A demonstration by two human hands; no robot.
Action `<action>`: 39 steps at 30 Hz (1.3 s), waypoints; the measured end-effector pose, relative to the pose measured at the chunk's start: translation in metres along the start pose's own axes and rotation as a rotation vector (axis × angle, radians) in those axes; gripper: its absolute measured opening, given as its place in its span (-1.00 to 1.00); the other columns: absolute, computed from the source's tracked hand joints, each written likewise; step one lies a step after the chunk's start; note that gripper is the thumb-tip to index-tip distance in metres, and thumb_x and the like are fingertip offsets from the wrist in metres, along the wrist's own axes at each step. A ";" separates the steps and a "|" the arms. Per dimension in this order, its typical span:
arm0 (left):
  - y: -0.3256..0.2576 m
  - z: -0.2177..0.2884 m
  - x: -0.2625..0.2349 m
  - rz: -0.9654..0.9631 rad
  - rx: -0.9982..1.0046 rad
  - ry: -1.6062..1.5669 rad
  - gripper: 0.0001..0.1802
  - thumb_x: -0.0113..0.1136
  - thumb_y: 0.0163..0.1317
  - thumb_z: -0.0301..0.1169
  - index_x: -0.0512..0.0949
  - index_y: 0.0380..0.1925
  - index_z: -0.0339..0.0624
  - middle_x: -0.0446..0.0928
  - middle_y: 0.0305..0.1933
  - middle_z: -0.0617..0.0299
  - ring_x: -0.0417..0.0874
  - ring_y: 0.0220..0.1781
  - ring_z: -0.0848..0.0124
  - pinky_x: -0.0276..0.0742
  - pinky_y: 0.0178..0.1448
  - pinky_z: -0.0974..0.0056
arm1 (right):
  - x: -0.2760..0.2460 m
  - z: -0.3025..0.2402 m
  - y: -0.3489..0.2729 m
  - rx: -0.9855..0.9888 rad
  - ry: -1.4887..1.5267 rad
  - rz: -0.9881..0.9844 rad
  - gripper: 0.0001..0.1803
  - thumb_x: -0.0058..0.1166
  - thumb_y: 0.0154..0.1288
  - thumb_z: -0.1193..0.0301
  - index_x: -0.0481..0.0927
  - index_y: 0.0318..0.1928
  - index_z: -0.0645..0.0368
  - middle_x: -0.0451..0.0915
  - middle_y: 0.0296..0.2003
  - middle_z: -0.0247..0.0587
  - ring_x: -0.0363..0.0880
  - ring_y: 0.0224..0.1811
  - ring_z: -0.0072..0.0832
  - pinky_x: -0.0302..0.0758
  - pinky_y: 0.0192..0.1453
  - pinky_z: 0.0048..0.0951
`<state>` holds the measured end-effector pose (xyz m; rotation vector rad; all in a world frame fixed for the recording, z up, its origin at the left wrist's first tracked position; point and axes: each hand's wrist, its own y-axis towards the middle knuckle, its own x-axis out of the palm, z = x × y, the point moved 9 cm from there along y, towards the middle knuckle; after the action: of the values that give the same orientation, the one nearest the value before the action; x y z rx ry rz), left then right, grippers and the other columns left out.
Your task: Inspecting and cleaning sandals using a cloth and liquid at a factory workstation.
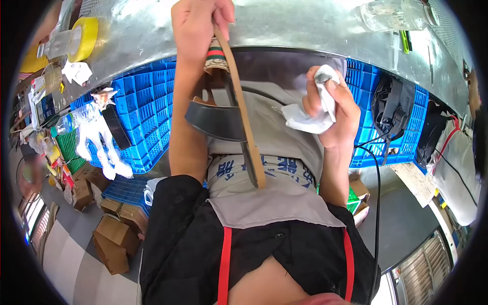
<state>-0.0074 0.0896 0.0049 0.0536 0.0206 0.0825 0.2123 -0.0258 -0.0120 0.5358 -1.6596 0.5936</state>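
My left hand (201, 23) is closed round the heel end of a sandal (235, 96), held over my lap beside the metal table. The sandal hangs edge-on, its tan sole side toward the right and its toe end pointing down at my grey apron (269, 203). A wide black strap crosses its front, and a green, red and patterned band sits near my fingers. My right hand (335, 107) is closed on a crumpled white cloth (312, 112), apart from the sandal. A darker smudge shows on the cloth's upper part.
The metal table (284, 28) runs across the top, with a clear bottle (394, 15) and a yellow tape roll (84, 39). Blue crates (145, 112) stand at both sides below it. A black cable (377, 203) hangs at right; cardboard boxes (114, 239) lie on the floor at left.
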 end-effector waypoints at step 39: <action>0.001 0.042 0.070 -0.220 0.033 -0.317 -0.75 0.18 0.38 -0.44 0.43 0.00 -0.17 0.53 -0.27 0.22 0.40 -0.66 0.68 0.27 -0.66 0.54 | 0.017 -0.051 0.090 -0.325 -0.502 0.418 -0.79 -0.06 0.37 0.35 0.50 -0.17 0.23 0.60 -0.29 -0.23 0.59 -0.27 -0.52 0.54 -0.16 -0.44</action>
<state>0.0627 0.0945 0.0458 0.0960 -0.2890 -0.1468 0.1903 0.0754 0.0039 0.0938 -2.3230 0.4932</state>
